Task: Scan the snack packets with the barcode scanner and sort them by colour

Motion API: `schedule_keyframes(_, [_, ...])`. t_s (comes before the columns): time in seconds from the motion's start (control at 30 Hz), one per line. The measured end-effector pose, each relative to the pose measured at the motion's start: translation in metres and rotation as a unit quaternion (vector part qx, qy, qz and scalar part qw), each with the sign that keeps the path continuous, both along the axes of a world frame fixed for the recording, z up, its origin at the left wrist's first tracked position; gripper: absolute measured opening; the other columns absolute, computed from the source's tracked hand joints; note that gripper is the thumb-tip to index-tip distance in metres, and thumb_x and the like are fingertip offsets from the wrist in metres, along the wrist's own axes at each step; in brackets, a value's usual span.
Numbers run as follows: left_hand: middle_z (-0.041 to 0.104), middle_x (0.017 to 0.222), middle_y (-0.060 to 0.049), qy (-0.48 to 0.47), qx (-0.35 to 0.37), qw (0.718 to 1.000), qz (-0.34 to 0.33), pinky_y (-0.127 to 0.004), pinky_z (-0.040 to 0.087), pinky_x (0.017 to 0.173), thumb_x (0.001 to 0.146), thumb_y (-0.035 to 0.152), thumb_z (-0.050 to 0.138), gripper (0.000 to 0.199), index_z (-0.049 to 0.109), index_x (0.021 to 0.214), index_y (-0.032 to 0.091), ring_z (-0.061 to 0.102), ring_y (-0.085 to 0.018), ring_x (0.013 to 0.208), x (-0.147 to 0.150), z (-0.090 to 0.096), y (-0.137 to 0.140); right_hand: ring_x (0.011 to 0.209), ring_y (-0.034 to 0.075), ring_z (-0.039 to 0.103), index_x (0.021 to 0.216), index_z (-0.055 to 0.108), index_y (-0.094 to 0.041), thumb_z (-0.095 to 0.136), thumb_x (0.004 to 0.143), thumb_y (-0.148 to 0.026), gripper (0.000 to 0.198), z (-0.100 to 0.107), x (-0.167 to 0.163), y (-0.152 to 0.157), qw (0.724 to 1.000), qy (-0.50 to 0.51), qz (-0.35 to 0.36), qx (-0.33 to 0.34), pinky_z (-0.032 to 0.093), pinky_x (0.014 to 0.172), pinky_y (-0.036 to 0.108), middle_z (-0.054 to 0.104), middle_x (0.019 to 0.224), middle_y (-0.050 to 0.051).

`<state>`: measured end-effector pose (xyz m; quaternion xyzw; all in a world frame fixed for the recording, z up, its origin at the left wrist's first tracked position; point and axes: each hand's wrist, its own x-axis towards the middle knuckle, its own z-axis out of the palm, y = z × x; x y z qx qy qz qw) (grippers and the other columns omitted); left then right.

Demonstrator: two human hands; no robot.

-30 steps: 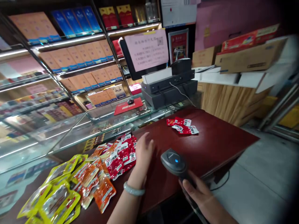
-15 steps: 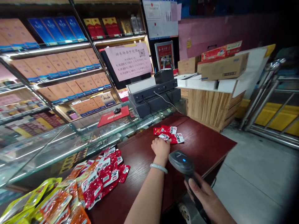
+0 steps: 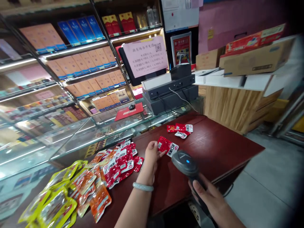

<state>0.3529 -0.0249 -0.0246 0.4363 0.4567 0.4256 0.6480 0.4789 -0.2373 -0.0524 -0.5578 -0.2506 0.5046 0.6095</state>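
My left hand (image 3: 152,155), with a pale bangle on its wrist, is closed on the left edge of a red and white snack packet (image 3: 167,146). The packet is held just above the dark red tabletop, its barcode side facing up. In my right hand (image 3: 206,193) is a dark grey barcode scanner (image 3: 186,163), a blue light glowing on its head. The scanner head is close to the packet's right end, apart from it. Farther back lies a small group of red packets (image 3: 182,129). A heap of red packets (image 3: 122,163) spreads to the left of my left arm.
Orange packets (image 3: 100,199) and yellow-edged packets (image 3: 57,205) lie at the left front. Beyond the tabletop (image 3: 220,139) stand a glass counter, a monitor (image 3: 129,68) with a pink sign and a dark cash drawer (image 3: 174,98). Cardboard boxes (image 3: 254,61) sit at the back right.
My left hand has come back toward me from the far group with a red packet. The scanner stays in my right hand. The view has shifted left.
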Motion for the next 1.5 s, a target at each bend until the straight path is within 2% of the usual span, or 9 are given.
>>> schedule_keyframes(0.2, [0.07, 0.083, -0.005, -0.032, 0.005, 0.999, 0.043, -0.025, 0.057, 0.062, 0.086, 0.042, 0.066, 0.032, 0.059, 0.103, 0.016, 0.066, -0.011, 0.059, -0.059, 0.007, -0.017, 0.118, 0.035, 0.064, 0.124, 0.07, -0.02, 0.068, 0.076, -0.076, 0.074, 0.015, -0.042, 0.017, 0.992, -0.06, 0.105, 0.044, 0.048, 0.106, 0.046, 0.076, 0.115, 0.014])
schedule_keyframes(0.43, [0.071, 0.084, -0.005, -0.011, 0.036, 0.99, 0.133, -0.024, 0.046, 0.051, 0.079, 0.046, 0.069, 0.042, 0.061, 0.108, 0.016, 0.065, -0.015, 0.06, -0.108, 0.003, -0.026, 0.087, 0.027, 0.068, 0.124, 0.07, -0.019, 0.062, 0.083, -0.074, 0.069, 0.023, -0.089, 0.028, 0.982, -0.085, 0.155, 0.063, 0.056, 0.082, 0.037, 0.075, 0.094, 0.008])
schedule_keyframes(0.83, [0.042, 0.059, 0.011, 0.009, 0.065, 0.971, 0.231, -0.034, 0.06, 0.068, 0.084, 0.046, 0.064, 0.034, 0.056, 0.106, 0.02, 0.044, -0.006, 0.045, -0.198, 0.02, -0.008, 0.131, 0.037, 0.057, 0.133, 0.066, -0.022, 0.065, 0.083, -0.072, 0.071, 0.027, -0.117, 0.022, 0.978, -0.07, 0.177, 0.08, 0.039, 0.115, 0.054, 0.072, 0.13, 0.015])
schedule_keyframes(0.93, [0.065, 0.084, -0.003, 0.225, 0.112, 0.926, 0.283, -0.047, 0.057, 0.089, 0.088, 0.038, 0.06, 0.033, 0.059, 0.114, 0.018, 0.066, -0.018, 0.077, -0.225, 0.033, -0.007, 0.128, 0.035, 0.06, 0.137, 0.064, -0.023, 0.066, 0.086, -0.067, 0.067, 0.026, -0.118, 0.016, 0.978, -0.05, 0.176, 0.096, 0.037, 0.116, 0.055, 0.068, 0.137, 0.015])
schedule_keyframes(1.0, [0.066, 0.118, -0.015, 0.401, 0.204, 0.833, 0.321, -0.053, 0.044, 0.108, 0.086, 0.035, 0.063, 0.04, 0.059, 0.122, 0.018, 0.061, -0.029, 0.117, -0.229, 0.041, -0.011, 0.124, 0.033, 0.063, 0.138, 0.063, -0.024, 0.065, 0.089, -0.064, 0.064, 0.026, -0.115, 0.014, 0.979, -0.043, 0.178, 0.094, 0.039, 0.115, 0.054, 0.067, 0.138, 0.014])
schedule_keyframes(1.1, [0.055, 0.143, -0.016, 0.497, 0.341, 0.741, 0.296, -0.052, 0.032, 0.118, 0.089, 0.036, 0.059, 0.046, 0.056, 0.132, 0.019, 0.044, -0.032, 0.14, -0.204, 0.047, -0.008, 0.122, 0.032, 0.065, 0.137, 0.064, -0.024, 0.065, 0.086, -0.067, 0.067, 0.025, -0.104, 0.016, 0.987, -0.033, 0.145, 0.056, 0.043, 0.113, 0.05, 0.07, 0.133, 0.014])
schedule_keyframes(1.23, [0.07, 0.122, -0.009, 0.441, 0.417, 0.795, 0.003, -0.04, 0.047, 0.104, 0.09, 0.032, 0.059, 0.034, 0.066, 0.122, 0.023, 0.063, -0.026, 0.117, -0.115, 0.045, 0.03, 0.119, 0.034, 0.066, 0.135, 0.066, -0.023, 0.07, 0.076, -0.074, 0.078, 0.02, -0.078, 0.029, 0.997, -0.018, 0.072, -0.002, 0.049, 0.108, 0.048, 0.075, 0.123, 0.013])
schedule_keyframes(1.3, [0.073, 0.115, -0.008, 0.417, 0.433, 0.792, -0.109, -0.036, 0.049, 0.101, 0.091, 0.032, 0.06, 0.028, 0.071, 0.115, 0.022, 0.066, -0.024, 0.11, -0.057, 0.043, 0.06, 0.115, 0.035, 0.068, 0.134, 0.067, -0.023, 0.071, 0.074, -0.075, 0.079, 0.018, -0.061, 0.038, 0.998, -0.025, 0.031, -0.053, 0.052, 0.105, 0.049, 0.078, 0.115, 0.012])
schedule_keyframes(1.5, [0.072, 0.114, -0.01, 0.409, 0.526, 0.677, -0.314, -0.034, 0.044, 0.103, 0.093, 0.022, 0.058, 0.025, 0.073, 0.113, 0.021, 0.063, -0.023, 0.11, 0.106, 0.036, 0.133, 0.125, 0.041, 0.061, 0.124, 0.075, -0.023, 0.071, 0.07, -0.078, 0.077, 0.037, -0.018, 0.072, 0.992, -0.065, -0.047, -0.093, 0.047, 0.109, 0.052, 0.079, 0.112, 0.015])
